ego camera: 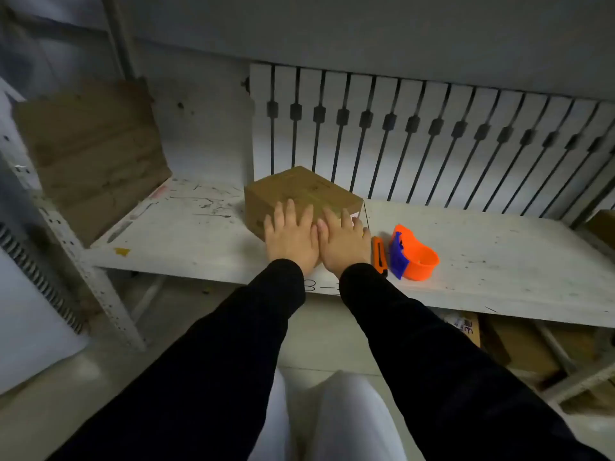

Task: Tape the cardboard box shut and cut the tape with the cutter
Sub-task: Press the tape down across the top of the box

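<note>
A small brown cardboard box (301, 191) sits closed on a white shelf board (186, 234). My left hand (290, 236) and my right hand (342, 239) lie flat side by side on the box's near top edge, fingers spread, holding nothing. Just right of my right hand lies an orange cutter (380, 256). Beside it stands an orange tape dispenser (416, 254) with a blue blade guard.
A flattened cardboard sheet (93, 151) leans at the shelf's back left. A white slotted panel (432, 141) stands behind the box. More cardboard boxes (519, 347) sit under the shelf at right. A metal shelf upright (103, 294) stands at left.
</note>
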The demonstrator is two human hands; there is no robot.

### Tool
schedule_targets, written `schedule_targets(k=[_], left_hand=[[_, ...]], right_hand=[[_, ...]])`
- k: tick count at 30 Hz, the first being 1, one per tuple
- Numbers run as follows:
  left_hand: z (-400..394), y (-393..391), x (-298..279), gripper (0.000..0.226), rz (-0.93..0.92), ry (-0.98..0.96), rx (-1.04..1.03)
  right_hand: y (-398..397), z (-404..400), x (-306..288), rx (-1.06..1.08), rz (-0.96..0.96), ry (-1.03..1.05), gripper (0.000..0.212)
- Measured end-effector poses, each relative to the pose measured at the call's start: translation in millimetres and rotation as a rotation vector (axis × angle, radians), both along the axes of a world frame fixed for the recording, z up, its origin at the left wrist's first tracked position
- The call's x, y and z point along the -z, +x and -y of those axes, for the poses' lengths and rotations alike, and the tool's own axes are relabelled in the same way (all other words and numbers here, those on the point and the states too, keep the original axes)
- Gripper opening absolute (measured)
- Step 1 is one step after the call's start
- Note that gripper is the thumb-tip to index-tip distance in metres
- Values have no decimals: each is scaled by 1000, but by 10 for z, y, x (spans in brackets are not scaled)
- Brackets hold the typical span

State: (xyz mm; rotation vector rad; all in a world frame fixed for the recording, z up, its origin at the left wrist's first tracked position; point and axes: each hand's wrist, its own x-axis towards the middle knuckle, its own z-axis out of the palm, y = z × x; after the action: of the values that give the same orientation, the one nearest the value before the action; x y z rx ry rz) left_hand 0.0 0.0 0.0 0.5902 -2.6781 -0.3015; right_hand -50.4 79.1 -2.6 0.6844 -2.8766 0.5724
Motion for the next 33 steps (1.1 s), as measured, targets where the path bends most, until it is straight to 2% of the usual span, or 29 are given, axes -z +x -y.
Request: schedule_targets(k=[4, 9, 12, 20, 24, 28, 30, 33], left_hand=[[90, -319, 193, 47, 76, -15, 39], [171, -596, 313, 49, 97, 136, 100], [236, -625, 351, 47, 92, 148, 105], [487, -424, 329, 47, 160, 28, 114], [596, -264, 252, 49, 181, 67, 44], [598, -215, 178, 53, 184, 61, -18], [597, -205, 183, 55, 150, 68, 13], [575, -198, 236, 63, 144, 89, 133]], right_hand=[[-326, 73, 189, 5, 22, 81, 49], [-676, 151, 289, -130, 3, 102, 47], [-741, 198, 348, -138, 30, 83, 47], [-486, 327, 343, -106, -97, 43, 45], [-306, 408, 278, -131, -108, 23, 45], [-279, 355, 218, -215, -117, -77, 36], [-353, 291, 222, -165, -111, -112, 35], [-440, 189, 263, -29, 22, 14, 46]])
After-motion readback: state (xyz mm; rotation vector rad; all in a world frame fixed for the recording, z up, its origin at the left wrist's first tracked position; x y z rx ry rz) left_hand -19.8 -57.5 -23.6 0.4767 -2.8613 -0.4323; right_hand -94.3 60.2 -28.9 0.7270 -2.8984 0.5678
